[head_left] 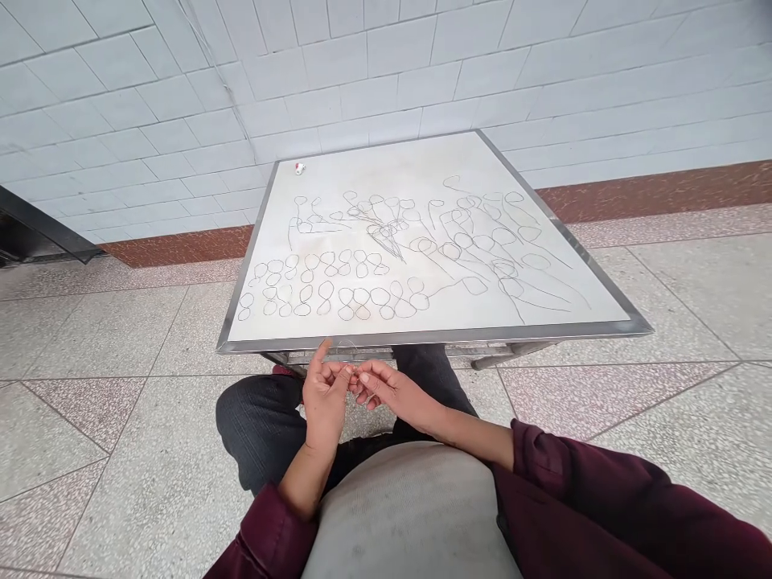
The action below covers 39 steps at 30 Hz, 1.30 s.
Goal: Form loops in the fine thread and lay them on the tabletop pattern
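My left hand and my right hand meet in front of the table's near edge, over my lap. Both pinch a thin wire, whose faint loop rises above the fingertips. The left index finger points up towards the table edge while the thumb presses in; the exact grip point is too small to make out. On the white table lie several bent wire pieces: figure-eight shapes in rows at the left and front, single loops with long tails at the right, and a tangled bunch of wires in the middle.
The table has a grey metal rim. A small white and red object sits at its far left corner. Behind stands a white tiled wall. My knee is left of my hands, close to the table.
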{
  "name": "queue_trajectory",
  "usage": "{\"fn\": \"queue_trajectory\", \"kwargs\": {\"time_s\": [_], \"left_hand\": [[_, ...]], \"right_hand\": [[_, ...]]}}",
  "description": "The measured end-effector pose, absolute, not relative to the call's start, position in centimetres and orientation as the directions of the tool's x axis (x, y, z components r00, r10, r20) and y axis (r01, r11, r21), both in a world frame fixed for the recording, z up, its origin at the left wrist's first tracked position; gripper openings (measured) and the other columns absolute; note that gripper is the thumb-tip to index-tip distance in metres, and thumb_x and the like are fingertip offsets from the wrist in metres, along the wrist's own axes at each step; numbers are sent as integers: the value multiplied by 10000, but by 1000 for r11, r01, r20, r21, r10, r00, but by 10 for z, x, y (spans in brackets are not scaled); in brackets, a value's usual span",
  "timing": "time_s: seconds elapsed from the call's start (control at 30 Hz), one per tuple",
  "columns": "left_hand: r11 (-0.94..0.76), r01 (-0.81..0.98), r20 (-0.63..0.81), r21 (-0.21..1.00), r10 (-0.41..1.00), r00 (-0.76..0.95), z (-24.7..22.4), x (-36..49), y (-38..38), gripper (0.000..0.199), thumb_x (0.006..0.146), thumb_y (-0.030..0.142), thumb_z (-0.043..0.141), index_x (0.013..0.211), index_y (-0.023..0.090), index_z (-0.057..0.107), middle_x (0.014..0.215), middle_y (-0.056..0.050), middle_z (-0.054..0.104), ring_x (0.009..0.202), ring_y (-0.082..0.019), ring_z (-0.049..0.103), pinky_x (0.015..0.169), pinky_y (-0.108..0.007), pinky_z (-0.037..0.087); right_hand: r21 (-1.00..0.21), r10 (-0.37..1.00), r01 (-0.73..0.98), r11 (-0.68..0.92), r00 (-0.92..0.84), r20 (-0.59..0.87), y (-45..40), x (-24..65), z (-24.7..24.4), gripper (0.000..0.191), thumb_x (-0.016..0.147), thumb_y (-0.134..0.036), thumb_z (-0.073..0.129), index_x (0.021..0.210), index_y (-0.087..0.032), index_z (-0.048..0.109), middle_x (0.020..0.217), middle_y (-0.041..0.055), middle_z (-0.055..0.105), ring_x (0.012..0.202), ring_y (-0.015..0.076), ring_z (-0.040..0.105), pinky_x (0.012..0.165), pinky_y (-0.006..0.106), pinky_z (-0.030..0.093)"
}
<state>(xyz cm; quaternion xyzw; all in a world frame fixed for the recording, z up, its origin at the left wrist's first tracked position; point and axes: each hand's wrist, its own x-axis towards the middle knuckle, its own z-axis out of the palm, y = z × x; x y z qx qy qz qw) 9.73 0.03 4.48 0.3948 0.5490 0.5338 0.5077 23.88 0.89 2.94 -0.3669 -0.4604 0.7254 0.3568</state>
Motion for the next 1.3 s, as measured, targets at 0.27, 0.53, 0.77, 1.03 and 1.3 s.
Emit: {"fn": "queue_trajectory", "kwargs": {"time_s": [0.27, 0.53, 0.77, 1.03, 1.3], "left_hand": [[213, -96, -210, 972, 977, 33, 57, 95, 0, 833, 739, 239, 716, 1448, 167, 285, 662, 50, 613, 575, -105, 553, 574, -233, 470], [291, -240, -283, 926, 957, 69, 59, 96, 0, 715, 760, 307, 712, 1391, 166, 405, 730, 9, 661, 635, -120, 610, 648, -262, 481], [355, -329, -340, 875, 935, 105, 64, 93, -2, 659, 742, 261, 739, 1338, 169, 471, 785, -5, 666, 678, -117, 622, 694, -260, 477], [372, -355, -350, 858, 928, 127, 67, 90, -4, 638, 727, 234, 750, 1314, 174, 507, 859, -38, 704, 720, -125, 631, 723, -266, 469], [383, -369, -383, 847, 921, 74, 68, 93, -6, 560, 670, 228, 795, 1188, 171, 590, 827, -23, 705, 692, -116, 629, 697, -260, 477]], "right_hand": [[-952, 876, -194, -236, -467, -122, 23, 253, 25, 232, 802, -343, 682, 1000, -222, 670, 888, 14, 649, 810, 149, 575, 702, 286, 419], [-938, 907, -259, -231, -407, -110, 19, 250, 30, 162, 810, -344, 668, 915, -220, 659, 753, -3, 644, 708, 144, 557, 623, 271, 362], [-922, 916, -276, -270, -368, -158, 18, 251, 35, 180, 799, -373, 676, 893, -219, 686, 810, -1, 617, 658, 114, 475, 617, 256, 369], [-895, 910, -322, -308, -374, -179, 18, 252, 34, 149, 787, -345, 695, 871, -223, 709, 822, -1, 635, 692, 111, 512, 636, 251, 398], [-893, 915, -332, -304, -361, -178, 18, 250, 30, 148, 750, -335, 725, 849, -224, 714, 857, 3, 643, 689, 110, 515, 635, 254, 412]]}}
